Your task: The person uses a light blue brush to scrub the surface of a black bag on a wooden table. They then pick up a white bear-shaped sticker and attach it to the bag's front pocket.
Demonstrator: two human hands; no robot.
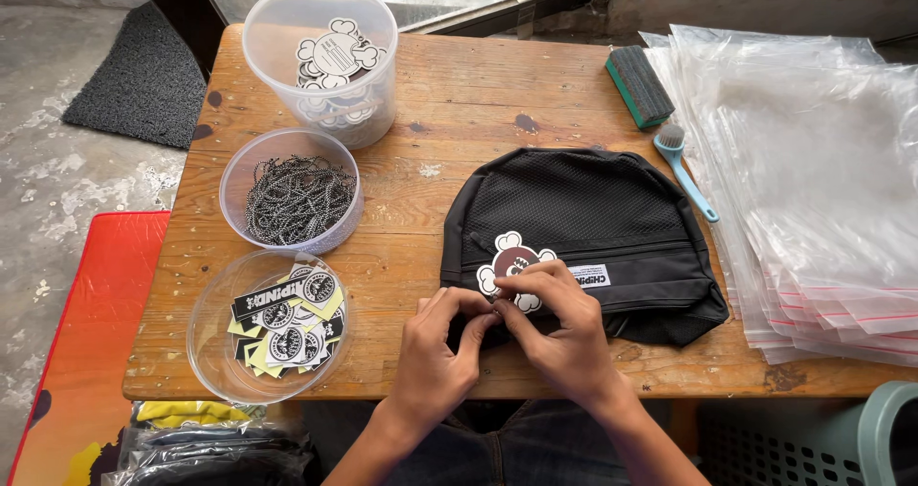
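Note:
A black backpack (593,228) lies flat on the wooden table (459,103), its mesh panel facing up. A white and dark red flower-shaped charm (510,259) rests on its front near the zipper. My right hand (559,328) pinches the lower edge of that charm with its fingertips. My left hand (435,357) meets it from the left, fingers bent together at the bag's front edge right beside the charm. What exactly sits between the fingertips is hidden.
Left of the bag stand three clear tubs: flower charms (330,55) at the back, ball chains (296,199) in the middle, printed stickers (282,319) in front. A stack of clear zip bags (813,189), a blue brush (684,170) and a felt eraser block (639,84) lie to the right.

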